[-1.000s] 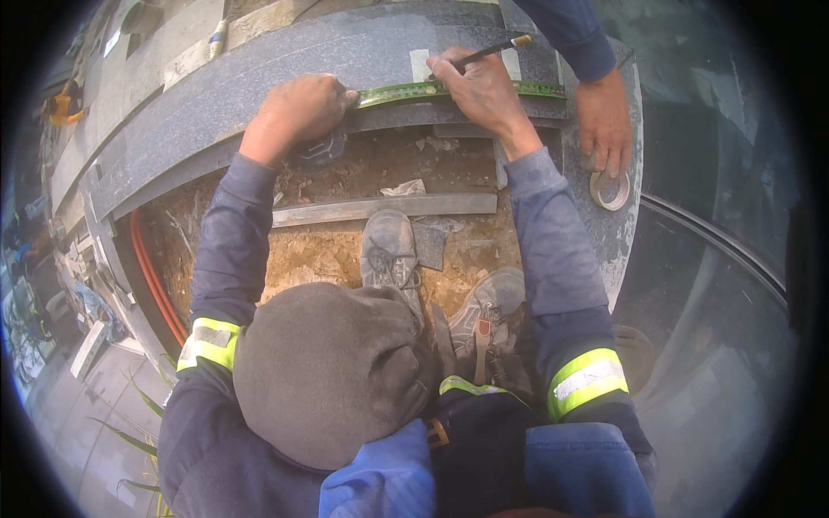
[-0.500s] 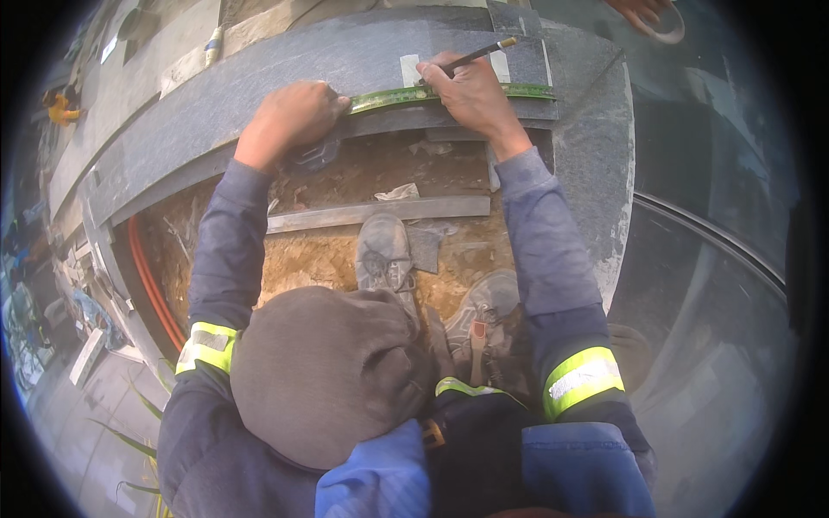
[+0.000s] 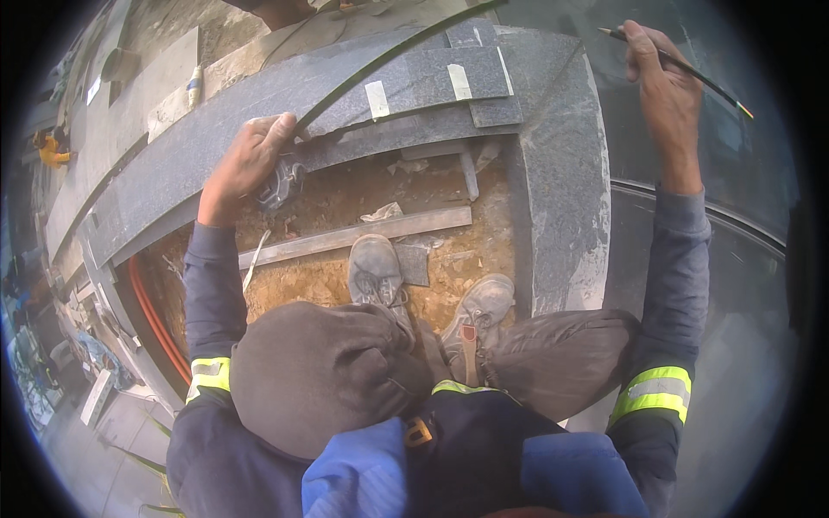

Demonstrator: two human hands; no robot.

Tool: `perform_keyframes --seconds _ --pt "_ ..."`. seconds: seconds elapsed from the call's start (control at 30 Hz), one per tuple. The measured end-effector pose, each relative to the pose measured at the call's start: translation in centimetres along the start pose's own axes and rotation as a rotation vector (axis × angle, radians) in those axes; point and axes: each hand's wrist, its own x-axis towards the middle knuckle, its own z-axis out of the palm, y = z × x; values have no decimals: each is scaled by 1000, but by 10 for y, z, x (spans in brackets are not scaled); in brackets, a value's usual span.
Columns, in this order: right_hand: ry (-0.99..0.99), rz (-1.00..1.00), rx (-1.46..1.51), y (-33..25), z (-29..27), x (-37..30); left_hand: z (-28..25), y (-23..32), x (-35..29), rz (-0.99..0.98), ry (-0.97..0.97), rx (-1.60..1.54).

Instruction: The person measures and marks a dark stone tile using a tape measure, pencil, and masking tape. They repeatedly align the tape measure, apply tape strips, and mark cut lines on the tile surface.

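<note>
My left hand [image 3: 248, 164] is closed on a tape measure, over the near edge of a long grey stone slab [image 3: 194, 160]. From its fingers the green blade [image 3: 389, 59] slants up and to the right, raised off the stone. A dark, partly clear object [image 3: 282, 184], perhaps the tape's case, hangs below that hand. Out at the far right, my right hand [image 3: 665, 95] grips a dark pencil [image 3: 713, 88] above a dark glossy surface. Two light strips [image 3: 460, 82] lie on a shorter grey slab piece [image 3: 423, 79] between the hands.
Below the slab is an earth pit [image 3: 337, 281] with a grey bar [image 3: 358, 235] across it and my shoes [image 3: 375, 269] in it. Orange pipes [image 3: 155, 315] run along its left side. Another stone slab [image 3: 566, 173] borders the right. A bottle [image 3: 194, 87] stands farther back.
My right hand has swung right, away from the slab, with the pencil. The tape blade has lifted from the stone into a slant. My left hand has shifted slightly left and down.
</note>
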Motion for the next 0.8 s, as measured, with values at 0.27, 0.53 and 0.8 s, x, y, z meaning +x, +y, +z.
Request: perform_keyframes --seconds 0.27,0.53,0.8 --pt "-19 249 -116 -12 -92 -99 -29 -10 10 -106 130 465" --pt "-25 -21 -31 -19 -75 -80 -37 -29 30 272 344 839" --pt "-28 123 12 -20 -71 -88 -146 -74 197 -332 618 501"
